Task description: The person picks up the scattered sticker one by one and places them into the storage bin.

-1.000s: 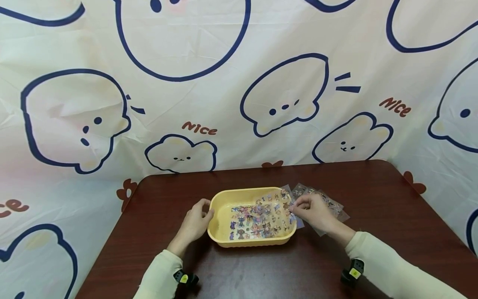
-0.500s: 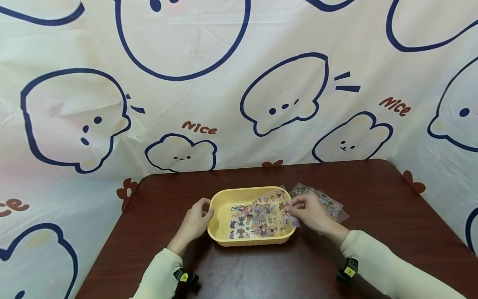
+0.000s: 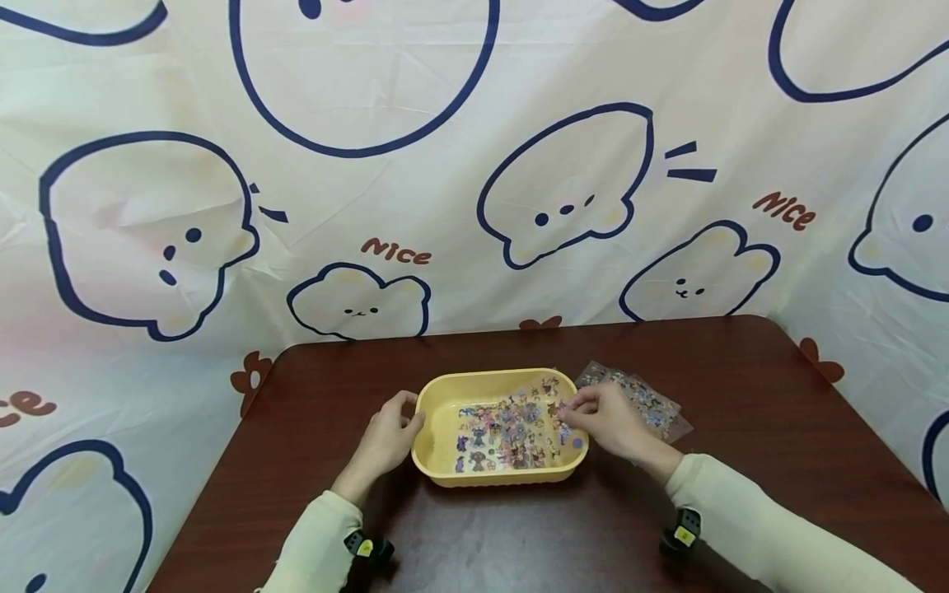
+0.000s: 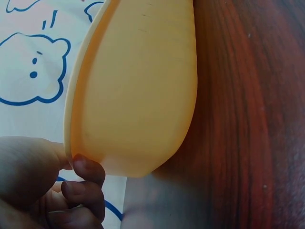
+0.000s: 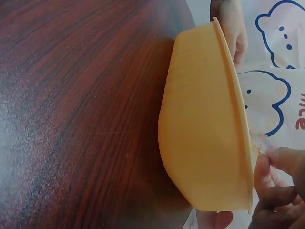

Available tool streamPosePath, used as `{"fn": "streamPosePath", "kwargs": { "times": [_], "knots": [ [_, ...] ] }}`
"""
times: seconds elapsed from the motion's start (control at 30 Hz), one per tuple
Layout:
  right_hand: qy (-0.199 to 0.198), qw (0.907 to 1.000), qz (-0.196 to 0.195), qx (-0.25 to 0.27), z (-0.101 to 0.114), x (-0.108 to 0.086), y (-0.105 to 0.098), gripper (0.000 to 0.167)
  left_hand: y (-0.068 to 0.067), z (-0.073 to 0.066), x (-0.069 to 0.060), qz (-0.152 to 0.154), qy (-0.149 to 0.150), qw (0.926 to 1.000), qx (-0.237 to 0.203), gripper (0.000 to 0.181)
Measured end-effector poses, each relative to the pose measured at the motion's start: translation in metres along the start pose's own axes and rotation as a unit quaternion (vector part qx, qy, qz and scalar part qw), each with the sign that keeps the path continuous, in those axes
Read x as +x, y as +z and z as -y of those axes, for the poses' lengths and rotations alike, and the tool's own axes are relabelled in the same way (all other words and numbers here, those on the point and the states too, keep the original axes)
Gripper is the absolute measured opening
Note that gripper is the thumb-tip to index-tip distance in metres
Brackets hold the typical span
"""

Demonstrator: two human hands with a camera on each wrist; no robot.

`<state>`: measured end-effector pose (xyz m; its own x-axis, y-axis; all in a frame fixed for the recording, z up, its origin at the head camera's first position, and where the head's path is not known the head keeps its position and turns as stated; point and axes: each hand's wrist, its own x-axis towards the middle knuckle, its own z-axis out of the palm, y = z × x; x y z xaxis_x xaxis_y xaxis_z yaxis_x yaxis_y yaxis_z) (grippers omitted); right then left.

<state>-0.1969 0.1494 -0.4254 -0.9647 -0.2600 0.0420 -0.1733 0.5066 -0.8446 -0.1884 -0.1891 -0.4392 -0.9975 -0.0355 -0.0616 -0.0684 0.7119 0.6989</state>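
A yellow plastic basin (image 3: 498, 478) stands on the table, with clear sheets of small colourful character stickers (image 3: 474, 445) lying in it. At its left end, my left hand (image 3: 387, 436) pinches the rim between thumb and fingers, seen close up in the left wrist view with the basin wall (image 4: 143, 95) beside it. Over the right rim, my right hand (image 3: 611, 420) pinches the edge of a clear sticker sheet (image 3: 550, 387), which slants down into the basin. Only a sliver of that sheet (image 5: 259, 142) shows past the rim in the right wrist view.
More clear sticker sheets (image 3: 656, 405) lie fanned on the table right of the basin, partly behind my right hand. The dark brown wooden table (image 3: 504, 543) backs onto a pale cartoon-printed cloth (image 3: 460, 288).
My right hand has moved left, and the sheet it pinches has slid from past the right rim farther in over the basin. My left hand has stayed on the rim.
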Motion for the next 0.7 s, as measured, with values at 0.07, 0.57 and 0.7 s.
{"fn": "streamPosePath", "kwargs": {
  "times": [0.07,0.57,0.7],
  "knots": [
    [0.000,1.0000,-0.004,-0.002,0.001,0.001,0.001,0.013,0.000,0.000,0.000,-0.001,0.000,1.0000,0.001,0.031],
    [0.014,0.9981,-0.021,-0.057,0.002,0.002,0.010,0.017,0.001,0.000,0.001,0.000,-0.002,1.0000,-0.005,0.031],
    [0.013,0.9962,-0.023,-0.083,0.003,0.003,0.011,0.020,0.002,0.000,0.000,-0.001,-0.002,1.0000,-0.005,0.031]
  ]
}}
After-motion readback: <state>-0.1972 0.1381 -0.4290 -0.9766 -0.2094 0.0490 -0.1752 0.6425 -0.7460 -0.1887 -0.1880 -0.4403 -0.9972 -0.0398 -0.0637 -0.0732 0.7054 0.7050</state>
